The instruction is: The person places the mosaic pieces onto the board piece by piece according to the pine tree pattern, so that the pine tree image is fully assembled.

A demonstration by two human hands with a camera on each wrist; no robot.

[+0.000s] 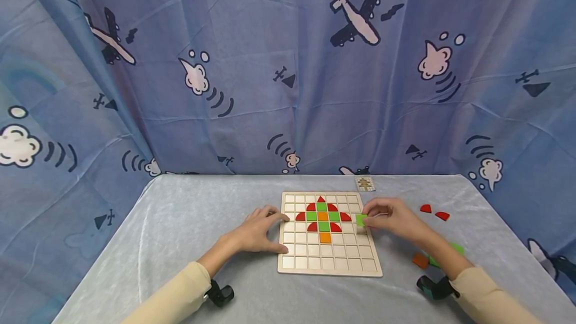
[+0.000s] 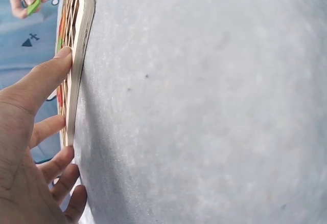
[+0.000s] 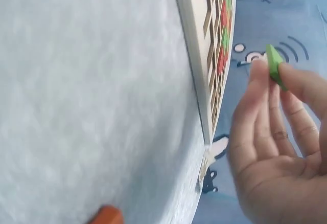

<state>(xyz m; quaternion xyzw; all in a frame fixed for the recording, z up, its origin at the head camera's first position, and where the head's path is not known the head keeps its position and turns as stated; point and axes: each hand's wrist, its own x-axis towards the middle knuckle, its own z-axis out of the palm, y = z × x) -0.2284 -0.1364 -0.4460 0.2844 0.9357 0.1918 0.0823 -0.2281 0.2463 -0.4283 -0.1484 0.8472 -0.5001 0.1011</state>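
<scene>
A wooden grid board (image 1: 301, 264) lies on the cloth-covered table, with red, green and orange tiles (image 1: 323, 216) set in a tree-like pattern. My left hand (image 1: 261, 231) rests at its left edge, thumb and a fingertip on the rim and fingers spread. In the left wrist view the thumb of the left hand (image 2: 36, 111) touches the board's edge (image 2: 82, 55). Between thumb and fingertips, my right hand (image 1: 393, 219) pinches a green square tile (image 1: 361, 220), held above the board's right side. The right wrist view shows this green tile (image 3: 274, 66) edge-on, apart from the board.
A small pattern card (image 1: 365, 184) lies behind the board. Two red pieces (image 1: 442, 216) sit at the right; nearer, partly under my right forearm, are an orange tile (image 1: 420, 260) and green tiles (image 1: 456, 248). A blue printed curtain (image 1: 252, 79) hangs at the back.
</scene>
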